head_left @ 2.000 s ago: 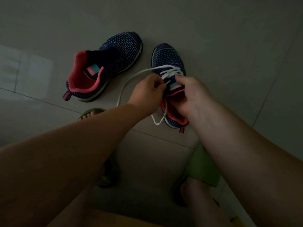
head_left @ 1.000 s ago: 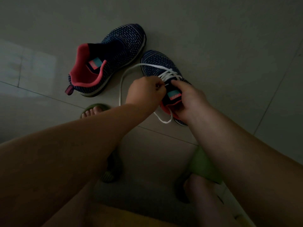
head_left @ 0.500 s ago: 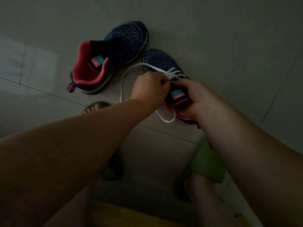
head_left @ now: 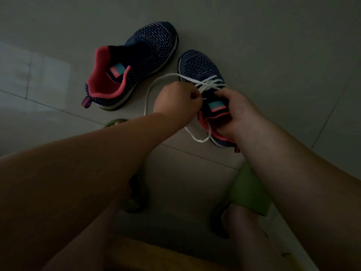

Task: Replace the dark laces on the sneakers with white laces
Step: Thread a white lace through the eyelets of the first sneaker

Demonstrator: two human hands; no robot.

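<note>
We are looking down at a dim tiled floor with two dark blue knit sneakers on it. The right sneaker lies nearer to us, toe pointing away, and our right hand grips it at the coral-lined collar, with the fingers curled round the edge beside the tongue and its teal and coral label. The hand covers much of the heel opening, so we cannot tell how far the thumb reaches inside.

Our left hand sits just left of the tongue, closed into a loose fist, and its fingers are pressed together, pinching the white lace close to the eyelets. The lace already crosses the upper part of this sneaker in several white bars. From the pinch, one long loop swings out to the left and back down behind the left wrist, and another short loop hangs below the collar, resting on the floor near the heel.

The left sneaker stands farther away and to the left, apart from both hands, angled with its toe toward the far right. Its coral lining and label show in the open mouth, and we see no lace on it.

Near us, two green slippers show beneath our forearms.
</note>
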